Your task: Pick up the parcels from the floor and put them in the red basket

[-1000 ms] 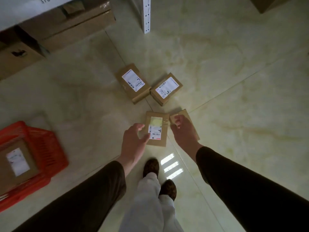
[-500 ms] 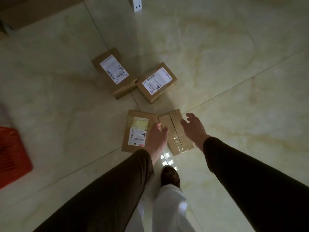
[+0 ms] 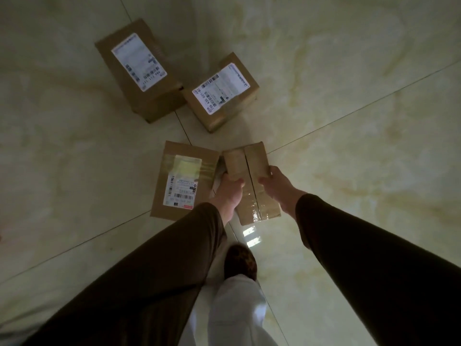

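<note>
Several brown cardboard parcels lie on the pale tiled floor. A taped parcel with no label [image 3: 252,171] is gripped from both sides: my left hand [image 3: 230,189] clasps its left edge and my right hand [image 3: 277,184] its right edge. Touching its left side lies a flat parcel with a white and yellow label [image 3: 184,181]. Farther off sit a tall labelled parcel [image 3: 138,68] and a smaller labelled parcel [image 3: 222,91], side by side. The red basket is out of view.
My shoe [image 3: 240,263] and a light trouser leg [image 3: 237,310] stand just below the held parcel. Bare floor tiles [image 3: 349,121] spread to the right and left of the parcels.
The view has dropped closer to the parcels, and the red basket has left the frame at the left. Both hands have closed onto the sides of the unlabelled parcel.
</note>
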{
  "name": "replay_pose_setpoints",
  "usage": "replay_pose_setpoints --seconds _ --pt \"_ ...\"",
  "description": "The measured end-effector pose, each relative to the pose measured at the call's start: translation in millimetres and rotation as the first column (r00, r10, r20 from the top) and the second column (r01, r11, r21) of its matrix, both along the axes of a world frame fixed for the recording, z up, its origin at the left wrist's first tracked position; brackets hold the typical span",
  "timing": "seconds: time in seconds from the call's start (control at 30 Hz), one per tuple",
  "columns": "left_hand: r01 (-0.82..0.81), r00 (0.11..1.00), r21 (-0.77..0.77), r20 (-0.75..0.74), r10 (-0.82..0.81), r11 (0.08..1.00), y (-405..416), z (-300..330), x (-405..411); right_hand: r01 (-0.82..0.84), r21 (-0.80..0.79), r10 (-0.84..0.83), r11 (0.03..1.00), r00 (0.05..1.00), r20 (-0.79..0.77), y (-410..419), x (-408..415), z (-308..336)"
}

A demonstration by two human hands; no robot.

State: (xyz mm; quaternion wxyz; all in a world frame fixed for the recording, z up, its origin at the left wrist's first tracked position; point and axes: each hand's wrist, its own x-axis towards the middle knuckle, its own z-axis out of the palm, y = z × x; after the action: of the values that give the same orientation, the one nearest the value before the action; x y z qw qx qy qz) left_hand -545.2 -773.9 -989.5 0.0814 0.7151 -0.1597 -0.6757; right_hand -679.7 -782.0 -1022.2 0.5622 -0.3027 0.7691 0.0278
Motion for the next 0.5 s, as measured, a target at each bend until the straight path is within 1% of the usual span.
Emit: replay_pose_setpoints --seconds 0.17,0.27,0.33,0.5 --pt "-0.065 0.998 -0.114 -0.031 0.062 0.991 -7 39 -4 -0.004 -0.161 -0.014 0.987 0.994 -0.110 -7 0 47" --pt "-0.134 0.991 -0.216 -0.009 0.135 0.967 -11 82 2 -0.032 -0.263 -0.002 0.964 0.992 -0.129 -16 6 92" --pt "-0.166 0.985 -0.280 0.001 0.174 0.945 -15 113 14 -0.043 -0.314 0.004 0.949 0.992 -0.125 -25 21 132" --pt "-0.295 0.954 -0.369 -0.069 0.290 0.882 -22 186 75 -0.076 -0.411 0.070 0.908 0.997 -0.032 -41 79 207"
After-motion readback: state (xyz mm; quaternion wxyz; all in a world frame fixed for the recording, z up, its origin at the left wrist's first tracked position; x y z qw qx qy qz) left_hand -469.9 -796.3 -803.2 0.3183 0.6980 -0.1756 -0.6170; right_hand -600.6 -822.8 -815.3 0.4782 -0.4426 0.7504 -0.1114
